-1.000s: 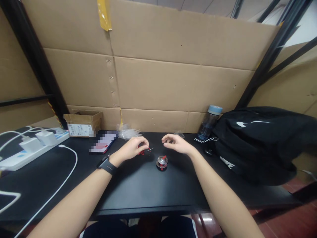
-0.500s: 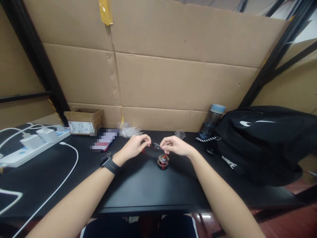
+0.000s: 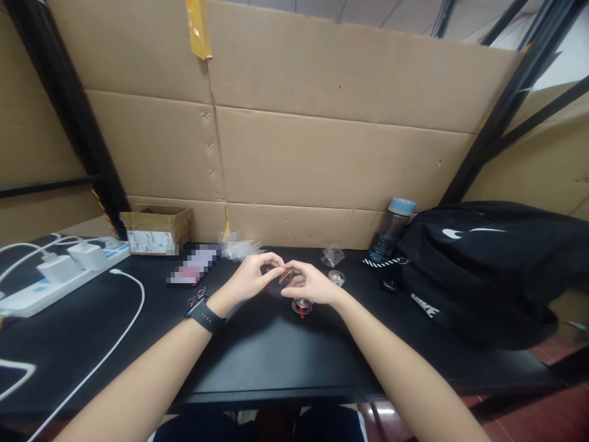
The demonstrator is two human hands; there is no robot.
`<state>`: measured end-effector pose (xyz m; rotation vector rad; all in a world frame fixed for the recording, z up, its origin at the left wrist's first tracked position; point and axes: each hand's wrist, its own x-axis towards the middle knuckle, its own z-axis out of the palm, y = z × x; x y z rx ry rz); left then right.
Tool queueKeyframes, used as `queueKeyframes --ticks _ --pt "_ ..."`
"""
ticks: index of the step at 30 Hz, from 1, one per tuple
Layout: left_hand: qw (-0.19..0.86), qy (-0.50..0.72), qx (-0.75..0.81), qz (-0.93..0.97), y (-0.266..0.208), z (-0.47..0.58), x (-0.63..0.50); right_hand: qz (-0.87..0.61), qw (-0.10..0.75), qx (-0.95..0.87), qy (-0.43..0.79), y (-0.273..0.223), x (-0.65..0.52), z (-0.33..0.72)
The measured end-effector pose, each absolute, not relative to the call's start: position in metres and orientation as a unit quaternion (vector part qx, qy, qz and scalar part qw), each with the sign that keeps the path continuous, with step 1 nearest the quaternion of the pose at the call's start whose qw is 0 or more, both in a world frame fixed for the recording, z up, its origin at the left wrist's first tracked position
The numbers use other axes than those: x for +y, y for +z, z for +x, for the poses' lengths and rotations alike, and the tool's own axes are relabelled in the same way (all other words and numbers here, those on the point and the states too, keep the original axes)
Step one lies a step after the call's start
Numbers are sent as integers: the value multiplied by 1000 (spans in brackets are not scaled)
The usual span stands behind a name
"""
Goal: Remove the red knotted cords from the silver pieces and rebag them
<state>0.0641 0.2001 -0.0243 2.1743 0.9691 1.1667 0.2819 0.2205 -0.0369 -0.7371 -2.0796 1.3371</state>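
A cardboard wall (image 3: 340, 166) fills the view ahead of me, its top edge cut off by the picture on the left. Below it lies the black table (image 3: 276, 368). The black bag (image 3: 488, 282) at my right reads NIKE in white letters and carries a white swoosh; its far end is dim and blurred. At my left the white power strip (image 3: 27, 304) runs out of view.

My bare forearms reach in from the bottom corners and converge on the middle. My left hand (image 3: 251, 279) bends at the wrist, thumb and forefinger pinching a small metal piece (image 3: 286, 277) with red on it. My right hand (image 3: 309, 282) curls around the piece from the other side, forefinger near it and thumb lower; I cannot tell whether those fingers grip it or only touch it. My fingers hide much of its outline.

The open cardboard box (image 3: 179, 227) wears a white label, too small to read and partly blurred out. The phone's (image 3: 196, 267) screen is pixelated. On the table, just below my right fingers, sits a round metal reel (image 3: 302, 308) with red on it, its top partly covered by my hand. A shiny little dome (image 3: 337, 278) lies beyond my right knuckles.
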Motion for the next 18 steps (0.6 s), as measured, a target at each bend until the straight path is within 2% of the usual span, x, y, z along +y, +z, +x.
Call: queueKeyframes --ticks 4,11,15,18 --pt "240 447 358 784 -23 61 202 -280 270 -758 523 -32 221 286" --pt "116 384 407 821 -19 38 209 -280 256 -776 504 -11 229 309" --pt "119 284 388 869 -23 25 215 -402 292 -787 367 -4 246 339" --pt "126 227 376 889 -29 20 221 -480 245 -809 235 -5 263 371"
